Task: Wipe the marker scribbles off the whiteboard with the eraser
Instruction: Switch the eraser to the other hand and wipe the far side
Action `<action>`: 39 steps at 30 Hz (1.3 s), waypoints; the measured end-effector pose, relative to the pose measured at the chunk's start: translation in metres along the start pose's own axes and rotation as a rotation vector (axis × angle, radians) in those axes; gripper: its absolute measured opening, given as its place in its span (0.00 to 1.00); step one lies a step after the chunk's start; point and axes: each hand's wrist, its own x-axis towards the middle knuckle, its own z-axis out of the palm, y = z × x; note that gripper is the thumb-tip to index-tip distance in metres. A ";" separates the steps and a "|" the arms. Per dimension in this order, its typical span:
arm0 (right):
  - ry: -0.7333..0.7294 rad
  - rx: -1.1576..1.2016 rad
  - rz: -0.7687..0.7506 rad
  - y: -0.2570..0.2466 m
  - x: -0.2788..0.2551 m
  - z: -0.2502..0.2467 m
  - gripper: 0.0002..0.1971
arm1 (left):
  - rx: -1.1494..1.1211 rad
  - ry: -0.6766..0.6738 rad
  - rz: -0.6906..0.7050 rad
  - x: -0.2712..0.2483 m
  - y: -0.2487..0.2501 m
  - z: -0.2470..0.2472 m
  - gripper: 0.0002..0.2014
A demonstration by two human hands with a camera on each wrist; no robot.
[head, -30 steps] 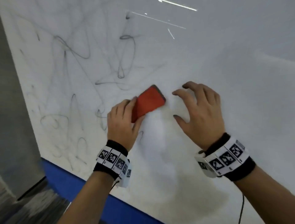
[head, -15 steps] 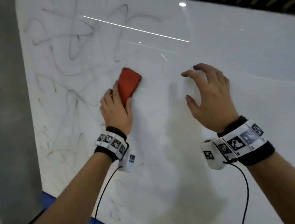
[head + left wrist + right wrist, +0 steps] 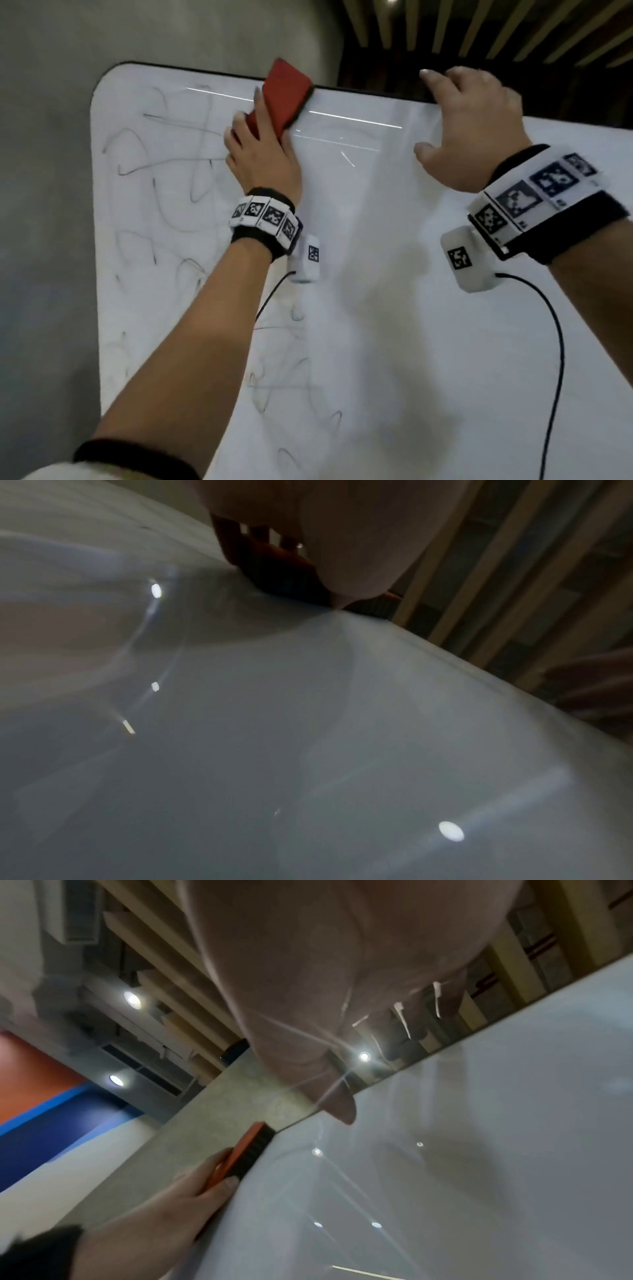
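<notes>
Fingers [image 3: 239, 123] of the left hand [image 3: 263, 161] wrap the lower end of the red eraser [image 3: 284, 94], thumb along its right edge, pad face against the whiteboard [image 3: 428, 308]. Right hand [image 3: 469, 130] holds nothing: fingers loosely curled over the board's top edge, thumb spread against the white surface, apparently steadying it.

Largest first. Whiteboard: fills most of the head view, dark rim, rounded top-left corner. The region right of the left fingers and under the right hand looks clean. Scribbles [image 3: 164, 164]: faint grey loops, all left of and below the left fingers, running down past the forearm.

Eraser: long axis up and to the right from the fingers, far end overhanging the top rim. Right wrist view shows its dark felt side [image 3: 253, 1150] flat on the board.

Judgement: the remaining marks lie leftward and downward of the eraser, so the next stroke calls for a pull that way; the left hand is the nearer.

Writing: none legible. Wristbands [image 3: 265, 219] carry black-and-white square code markers only.
</notes>
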 end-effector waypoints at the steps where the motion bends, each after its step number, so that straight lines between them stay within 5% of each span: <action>1: -0.014 -0.014 0.004 -0.007 0.002 0.007 0.41 | 0.005 0.018 -0.009 -0.003 0.008 0.001 0.31; 5: -0.014 -0.081 0.047 -0.022 0.005 0.024 0.38 | -0.033 -0.069 0.416 -0.087 0.020 0.001 0.29; 7: -0.024 -0.079 0.043 -0.019 0.008 0.023 0.38 | -0.020 -0.074 0.555 -0.085 0.002 0.005 0.28; 13: 0.026 -0.019 0.057 -0.014 0.004 0.028 0.40 | 0.017 -0.001 0.112 -0.006 0.012 0.001 0.31; 19: 0.057 0.062 0.001 -0.005 0.000 0.036 0.43 | -0.066 -0.081 0.567 -0.068 0.022 0.001 0.30; 21: 0.029 0.069 -0.013 -0.002 -0.001 0.036 0.45 | -0.027 -0.042 0.491 -0.028 0.008 0.000 0.30; 24: 0.050 0.078 -0.028 -0.002 -0.004 0.038 0.46 | 0.042 -0.031 0.156 0.038 -0.028 -0.003 0.31; 27: 0.102 0.056 -0.019 -0.007 -0.006 0.043 0.47 | 0.051 -0.033 -0.014 0.045 -0.055 -0.002 0.32; 29: 0.126 0.027 0.020 -0.018 -0.003 0.044 0.46 | 0.053 -0.019 0.054 0.007 -0.060 -0.002 0.30; 32: 0.108 -0.022 -0.015 -0.050 0.009 0.048 0.46 | -0.010 -0.081 0.333 -0.062 -0.072 -0.003 0.30; 34: 0.086 -0.031 -0.105 -0.076 0.020 0.054 0.46 | 0.014 -0.121 0.461 -0.054 -0.093 -0.006 0.30; 36: 0.061 -0.016 -0.144 -0.096 0.030 0.060 0.45 | 0.061 -0.096 0.292 -0.008 -0.120 -0.008 0.30; 39: 0.049 -0.035 -0.129 -0.108 0.038 0.065 0.46 | 0.036 -0.081 -0.168 0.068 -0.152 -0.012 0.31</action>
